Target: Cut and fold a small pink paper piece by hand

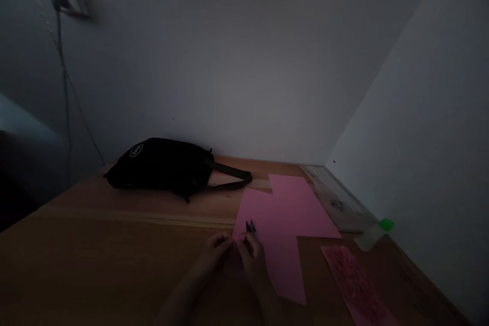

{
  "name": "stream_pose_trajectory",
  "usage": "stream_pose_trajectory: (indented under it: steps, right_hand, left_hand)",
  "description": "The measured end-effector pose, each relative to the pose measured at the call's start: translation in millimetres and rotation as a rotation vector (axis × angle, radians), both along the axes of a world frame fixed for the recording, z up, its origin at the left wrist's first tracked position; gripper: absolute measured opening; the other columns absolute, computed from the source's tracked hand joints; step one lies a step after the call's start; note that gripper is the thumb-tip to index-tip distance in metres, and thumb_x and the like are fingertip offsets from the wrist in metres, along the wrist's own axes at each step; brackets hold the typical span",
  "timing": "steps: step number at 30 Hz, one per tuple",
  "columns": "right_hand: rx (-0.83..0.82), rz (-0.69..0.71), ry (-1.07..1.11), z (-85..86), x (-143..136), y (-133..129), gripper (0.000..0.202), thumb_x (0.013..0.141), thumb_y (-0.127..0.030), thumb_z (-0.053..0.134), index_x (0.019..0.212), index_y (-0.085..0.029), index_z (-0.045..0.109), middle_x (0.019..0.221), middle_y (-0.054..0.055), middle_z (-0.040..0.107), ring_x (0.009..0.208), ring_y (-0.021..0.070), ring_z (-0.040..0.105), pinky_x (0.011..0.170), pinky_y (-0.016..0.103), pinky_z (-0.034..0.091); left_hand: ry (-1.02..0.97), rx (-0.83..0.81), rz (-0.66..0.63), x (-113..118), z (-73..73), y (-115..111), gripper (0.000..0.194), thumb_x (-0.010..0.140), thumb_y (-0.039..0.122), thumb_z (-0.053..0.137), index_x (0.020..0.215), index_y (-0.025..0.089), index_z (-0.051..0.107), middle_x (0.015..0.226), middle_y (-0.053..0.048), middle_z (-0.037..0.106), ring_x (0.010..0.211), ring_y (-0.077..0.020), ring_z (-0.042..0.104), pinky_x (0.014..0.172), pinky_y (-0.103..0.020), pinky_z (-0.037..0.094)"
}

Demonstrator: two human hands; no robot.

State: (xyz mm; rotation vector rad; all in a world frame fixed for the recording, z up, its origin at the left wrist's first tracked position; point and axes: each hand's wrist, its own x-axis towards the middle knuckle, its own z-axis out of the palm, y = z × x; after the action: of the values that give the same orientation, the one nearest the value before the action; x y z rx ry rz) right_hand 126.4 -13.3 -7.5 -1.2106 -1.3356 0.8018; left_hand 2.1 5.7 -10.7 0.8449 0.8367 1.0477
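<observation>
Fingertips (228, 242) of the left hand (214, 253) and the right hand (252, 261) come close together, thumbs against forefingers, pinching a small pink piece of what looks like thin paper (238, 238). So slight a scrap probably calls for a two-sided grip, one hand steadying each edge; the dimness hides its exact shape.

At one o'clock from the pinch, a pair of dark, pointed metal blades (251, 226), seemingly scissors, pokes out beyond the right hand, tips facing away from the person, which would keep the points clear of the fingers. Whether the handles sit in that palm or lie beneath it, I cannot tell.

From one round to four o'clock spreads flat pink paper with stepped, angular edges (284, 214), near the right hand, likely for easy reach. At four o'clock lies a pink strip covered in crumpled, deeper-pink bits (355, 285), apart from that paper, perhaps so its rough surface stays undisturbed.

At three o'clock a translucent container with a bright green cap (369, 239) rests on its side near the wall. At ten to eleven, a black fabric bag with looped handles (164, 165) lies towards the back of the brown wooden table (114, 265), presumably leaving the near side for the hands.
</observation>
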Motion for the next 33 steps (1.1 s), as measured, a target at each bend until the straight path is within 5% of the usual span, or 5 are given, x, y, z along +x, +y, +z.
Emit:
stream_pose_trajectory:
  steps: [24,33]
  right_hand:
    - [0.002,0.005,-0.02,4.7,1,-2,0.025,0.079,-0.039,0.051,0.063,-0.019,0.052,0.06,0.001,0.053,0.059,0.0164,0.049,0.054,0.025,0.039]
    - [-0.016,0.01,0.015,4.8,0,-2,0.023,0.077,-0.038,0.051,0.063,-0.02,0.051,0.061,0.001,0.054,0.061,0.0168,0.051,0.056,0.026,0.041]
  left_hand:
    - [0.014,0.025,-0.001,-1,-7.1,3,0.029,0.057,0.038,0.074,0.067,0.014,0.061,0.066,0.0,0.061,0.063,-0.0134,0.054,0.065,-0.026,0.04]
    - [0.104,0.024,0.003,-2,5.1,-1,0.032,0.056,0.041,0.074,0.067,0.014,0.06,0.066,-0.001,0.06,0.064,-0.0136,0.053,0.064,-0.025,0.04]
